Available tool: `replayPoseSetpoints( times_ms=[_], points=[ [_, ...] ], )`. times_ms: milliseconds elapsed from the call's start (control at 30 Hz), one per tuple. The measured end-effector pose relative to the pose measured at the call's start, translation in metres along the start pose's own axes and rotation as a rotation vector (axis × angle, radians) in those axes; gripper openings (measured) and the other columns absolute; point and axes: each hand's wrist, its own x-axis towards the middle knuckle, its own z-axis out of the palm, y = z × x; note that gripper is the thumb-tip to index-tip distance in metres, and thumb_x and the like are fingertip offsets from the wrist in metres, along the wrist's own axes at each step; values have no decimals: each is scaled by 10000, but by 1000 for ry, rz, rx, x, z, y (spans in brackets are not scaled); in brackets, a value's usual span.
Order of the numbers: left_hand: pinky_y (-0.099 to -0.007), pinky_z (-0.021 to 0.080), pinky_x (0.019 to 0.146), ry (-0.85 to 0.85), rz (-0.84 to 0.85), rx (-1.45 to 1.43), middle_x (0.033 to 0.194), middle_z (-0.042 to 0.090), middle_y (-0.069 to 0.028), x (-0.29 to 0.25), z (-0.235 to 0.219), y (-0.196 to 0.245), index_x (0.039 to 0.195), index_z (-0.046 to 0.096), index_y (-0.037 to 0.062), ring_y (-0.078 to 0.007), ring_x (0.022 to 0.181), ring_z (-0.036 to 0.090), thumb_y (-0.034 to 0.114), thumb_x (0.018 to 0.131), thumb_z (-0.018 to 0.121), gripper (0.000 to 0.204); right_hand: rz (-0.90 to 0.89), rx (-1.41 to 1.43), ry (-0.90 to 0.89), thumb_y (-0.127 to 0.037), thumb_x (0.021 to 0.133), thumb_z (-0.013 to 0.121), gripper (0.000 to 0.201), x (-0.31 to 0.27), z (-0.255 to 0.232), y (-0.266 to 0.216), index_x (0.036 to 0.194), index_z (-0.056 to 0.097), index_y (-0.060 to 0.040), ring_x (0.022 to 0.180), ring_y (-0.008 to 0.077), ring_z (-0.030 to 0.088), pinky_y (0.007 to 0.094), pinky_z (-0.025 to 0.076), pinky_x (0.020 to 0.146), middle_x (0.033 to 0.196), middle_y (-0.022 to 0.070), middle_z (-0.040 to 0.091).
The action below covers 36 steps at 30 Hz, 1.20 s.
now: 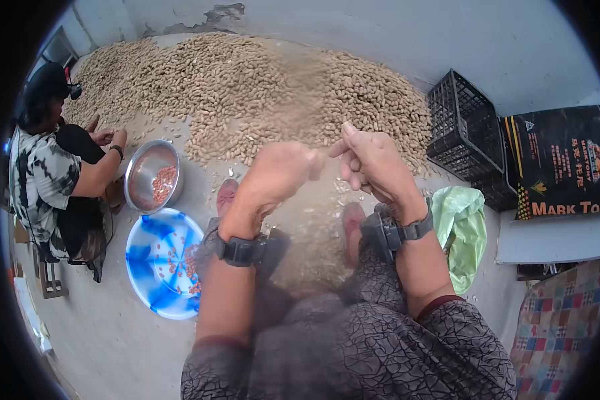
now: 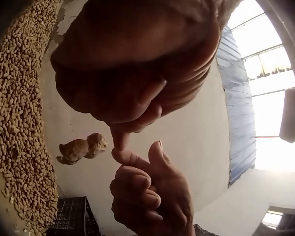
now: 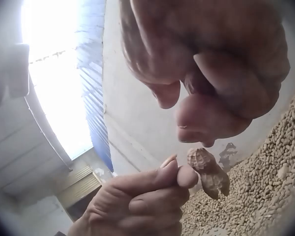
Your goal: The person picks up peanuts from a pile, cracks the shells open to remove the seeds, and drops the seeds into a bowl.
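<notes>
We hold both hands up close together in front of us, over our lap. Left hand has its fingers curled in; right hand is curled too, w/ thumb and forefinger tips out toward the left. Between the two sits one peanut in its shell: in the right wrist view it lies right at the fingertips of both hands, touching the left hand's tip, shell looks cracked along its length. In the left wrist view the same nut appears just beside the fingers, maybe loose in the air; we can't tell which hand truly pinches it.

Below the hands, our knees in dark patterned cloth, and two feet in pink sandals on the concrete floor. Left of us, near the knee, a blue-and-white plastic basin w/ a scatter of red shelled kernels. Just beyond it a steel bowl, also w/ kernels. A second person sits beside that bowl, hands at the nuts.

Right of us, a green plastic bag, crumpled. Further right a patchwork cloth. Behind the bag, black plastic crates and a black sack printed "MARK TON" in orange-yellow, plus small text too small to read.

Farthest back, a big heap of unshelled peanuts spreads across the floor up to the grey wall.
</notes>
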Motion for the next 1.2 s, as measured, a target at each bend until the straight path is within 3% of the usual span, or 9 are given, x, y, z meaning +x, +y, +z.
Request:
replayPoseSetpoints(
  times_ms=[100,267,500,567,767,1000,1067,1133,1200],
  points=[
    [-169,265,405,-60,183,-177,588,547,45,1,10,6,955,623,-6,-6,444,345,184,866,576,216,29,112,5,-422,932,428,472,0,6,-5,826,596,6,388,74,478,189,323,319,561,28,541],
    [-156,318,458,-37,404,102,651,599,23,-2,31,8,917,649,29,1,534,445,96,854,550,134,100,59,84,-450,929,412,469,4,19,1,771,555,-32,394,68,482,191,312,308,572,25,536],
    [-150,343,486,31,434,217,689,610,0,14,23,-6,903,631,18,2,545,457,93,869,543,121,131,116,22,-427,937,394,461,-1,16,-9,828,567,-14,404,63,469,191,286,313,609,33,560],
    [-147,326,462,51,264,-285,706,581,-8,18,21,-12,958,593,6,-8,494,408,126,897,526,150,-3,356,-44,-343,927,450,380,4,12,1,915,590,10,431,54,472,178,287,334,656,45,584],
    [-143,276,399,-108,218,-669,660,505,16,17,10,-17,978,533,35,-15,439,352,199,940,481,177,-199,294,-46,-116,823,611,258,-1,9,-3,1048,604,11,475,19,461,142,297,385,736,21,610],
    [-142,270,390,-211,174,-800,662,509,22,20,18,-20,913,533,59,-9,436,352,233,947,473,188,-350,137,100,-115,793,662,151,3,15,1,898,656,-6,526,5,452,156,342,459,665,-23,598],
    [-142,270,393,-60,223,-591,675,518,19,19,20,-17,902,543,66,-6,442,355,231,945,476,184,-363,80,143,-112,788,666,133,3,15,4,872,659,-8,539,5,458,158,342,465,663,-24,599],
    [-140,272,397,-85,252,-567,682,522,17,15,19,-13,895,545,61,-5,447,358,218,941,484,175,-386,17,178,-109,783,671,116,2,14,2,846,662,-11,553,6,464,161,342,470,662,-26,600],
    [-139,273,401,-106,277,-543,690,526,15,15,14,-13,888,547,55,-3,452,362,205,936,492,166,-424,-32,187,-59,779,644,92,-1,15,-1,779,645,33,640,105,558,243,436,599,704,52,617]
  ],
)
